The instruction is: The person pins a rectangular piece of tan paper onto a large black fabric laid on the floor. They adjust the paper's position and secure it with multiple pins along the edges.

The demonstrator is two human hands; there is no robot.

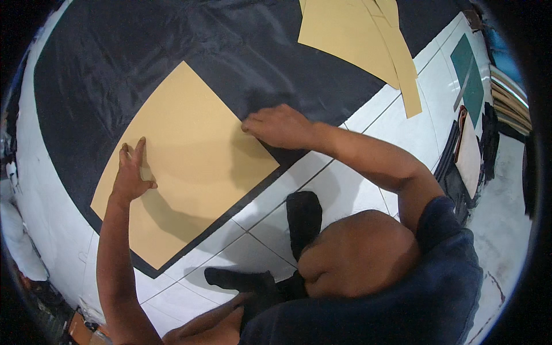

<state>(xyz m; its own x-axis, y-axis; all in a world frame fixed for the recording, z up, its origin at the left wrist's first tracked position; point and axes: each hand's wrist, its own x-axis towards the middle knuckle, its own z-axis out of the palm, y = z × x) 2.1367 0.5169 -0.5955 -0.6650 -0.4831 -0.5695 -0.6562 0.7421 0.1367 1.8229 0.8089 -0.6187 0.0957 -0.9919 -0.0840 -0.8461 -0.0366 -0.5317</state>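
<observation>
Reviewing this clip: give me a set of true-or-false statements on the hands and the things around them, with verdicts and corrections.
1. The left hand is spread over the large tan sheet. True.
2. A tan strip reaches past the edge of the black cloth, over the white tiles. True.
3. The large tan sheet lies directly on the white tiles. False: it lies on the black cloth.
4. The right hand is at the right-hand edge of the large tan sheet. True.
5. The other tan pieces lie at the picture's lower left. False: they are at the upper right.
6. The person's feet are bare. False: they are in black socks.
</observation>
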